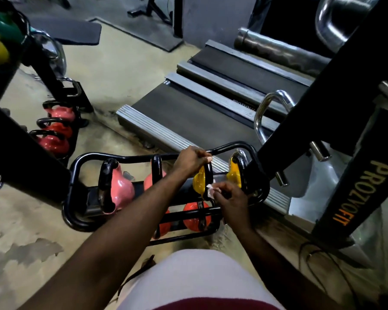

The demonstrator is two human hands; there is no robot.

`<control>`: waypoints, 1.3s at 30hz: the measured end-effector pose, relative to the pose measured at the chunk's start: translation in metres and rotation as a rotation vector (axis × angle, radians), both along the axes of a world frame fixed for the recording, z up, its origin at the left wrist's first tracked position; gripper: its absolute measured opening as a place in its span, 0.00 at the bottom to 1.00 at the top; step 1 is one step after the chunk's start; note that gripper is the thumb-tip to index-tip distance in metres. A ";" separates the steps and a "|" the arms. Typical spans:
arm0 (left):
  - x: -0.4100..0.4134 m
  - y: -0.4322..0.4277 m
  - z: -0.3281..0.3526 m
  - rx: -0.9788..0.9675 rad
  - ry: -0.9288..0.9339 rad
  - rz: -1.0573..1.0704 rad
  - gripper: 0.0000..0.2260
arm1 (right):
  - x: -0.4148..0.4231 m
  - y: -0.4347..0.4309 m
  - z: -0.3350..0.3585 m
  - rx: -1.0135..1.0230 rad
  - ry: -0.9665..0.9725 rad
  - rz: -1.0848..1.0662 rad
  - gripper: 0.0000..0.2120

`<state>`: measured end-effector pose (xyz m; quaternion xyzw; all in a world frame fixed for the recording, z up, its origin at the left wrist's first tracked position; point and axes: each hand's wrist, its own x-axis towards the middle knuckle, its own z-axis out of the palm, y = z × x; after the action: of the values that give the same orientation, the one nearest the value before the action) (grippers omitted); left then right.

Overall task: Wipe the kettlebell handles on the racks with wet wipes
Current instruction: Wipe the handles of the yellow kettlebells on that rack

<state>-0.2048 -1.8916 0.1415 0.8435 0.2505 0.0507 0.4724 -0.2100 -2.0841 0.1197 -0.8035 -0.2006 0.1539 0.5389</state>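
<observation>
Past the lap (199, 276), right hand (231, 198) is pinching wet wipe (211, 190) against kettlebell handle (209, 174), left hand (192, 161) gripping its top; leftward kettlebells (121, 189) likely pending.

Top of yellow kettlebell handle (209, 173) hidden under left hand (192, 161), wet wipe (211, 190) mostly covered by right hand (230, 201), green kettlebell (3, 25) cut by left edge
</observation>
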 end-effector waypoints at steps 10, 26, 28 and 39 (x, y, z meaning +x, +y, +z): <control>-0.089 -0.058 -0.024 0.418 -0.341 -0.019 0.15 | 0.085 0.062 0.017 -0.138 -0.086 0.144 0.12; -0.085 -0.062 -0.046 0.753 -0.321 -0.164 0.19 | 0.121 0.095 0.045 -0.626 -0.675 0.873 0.14; -0.086 -0.062 -0.045 0.736 -0.312 -0.151 0.19 | 0.132 0.100 0.038 -0.728 -0.551 0.772 0.15; -0.090 -0.062 -0.046 0.732 -0.329 -0.159 0.18 | 0.085 0.045 0.018 -0.192 -0.381 0.361 0.14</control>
<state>-0.2944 -1.9536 0.0957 0.9532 0.0711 0.2343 0.1774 -0.1250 -2.0393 0.1380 -0.8165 -0.4230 0.1118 0.3767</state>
